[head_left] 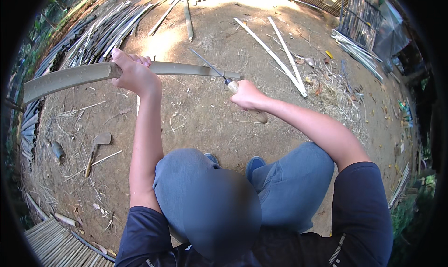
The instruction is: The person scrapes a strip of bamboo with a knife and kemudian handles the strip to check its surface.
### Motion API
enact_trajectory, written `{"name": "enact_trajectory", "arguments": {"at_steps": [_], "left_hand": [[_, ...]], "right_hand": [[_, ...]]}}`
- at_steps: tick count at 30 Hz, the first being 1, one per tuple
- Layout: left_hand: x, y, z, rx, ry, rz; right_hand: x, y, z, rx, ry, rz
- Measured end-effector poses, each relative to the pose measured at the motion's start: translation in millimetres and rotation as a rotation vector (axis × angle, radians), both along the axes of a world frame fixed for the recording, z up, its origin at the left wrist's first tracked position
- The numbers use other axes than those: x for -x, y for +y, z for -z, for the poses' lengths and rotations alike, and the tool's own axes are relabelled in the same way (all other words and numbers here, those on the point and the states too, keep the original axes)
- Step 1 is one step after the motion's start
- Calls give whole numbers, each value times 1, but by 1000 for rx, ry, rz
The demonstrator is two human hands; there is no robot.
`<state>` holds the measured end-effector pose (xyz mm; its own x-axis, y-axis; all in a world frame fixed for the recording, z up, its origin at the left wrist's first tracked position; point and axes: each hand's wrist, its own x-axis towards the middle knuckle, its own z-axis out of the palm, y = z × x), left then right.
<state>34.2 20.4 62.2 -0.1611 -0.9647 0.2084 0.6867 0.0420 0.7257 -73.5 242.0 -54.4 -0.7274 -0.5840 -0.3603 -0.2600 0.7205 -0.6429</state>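
the knife (228, 81) lies across the long bamboo strip (186, 68) near its right-hand end; whether the edge touches, i can't tell from here. best, i'd say, to keep the blade angle shallow, the strokes light and pointed away from the knees (305, 162), the bamboo strip braced. now the hands: the left hand (135, 76) wraps firmly round the bamboo strip partway along, thumb up; the right hand (247, 95) is closed round the knife's wooden handle (259, 116). the bamboo strip is held above the dirt ground (210, 122), out ahead of the knees.
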Motion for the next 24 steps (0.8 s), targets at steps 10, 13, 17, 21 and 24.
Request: {"name": "enact_trajectory", "arguments": {"at_steps": [10,13,17,21,24], "left_hand": [[2,-7,5,-1,5,-18],[-1,-14,3,-20,-12,-48],[0,-12,3,15,-49,-31],[2,-14,0,8,-56,7],[1,-13,-8,33,-61,38]], "right_hand": [[26,19,43,-96,-140,124],[22,18,58,-20,-126,142],[30,29,69,58,148,4],[41,23,81,-48,-148,285],[38,21,88,107,-468,480]]}}
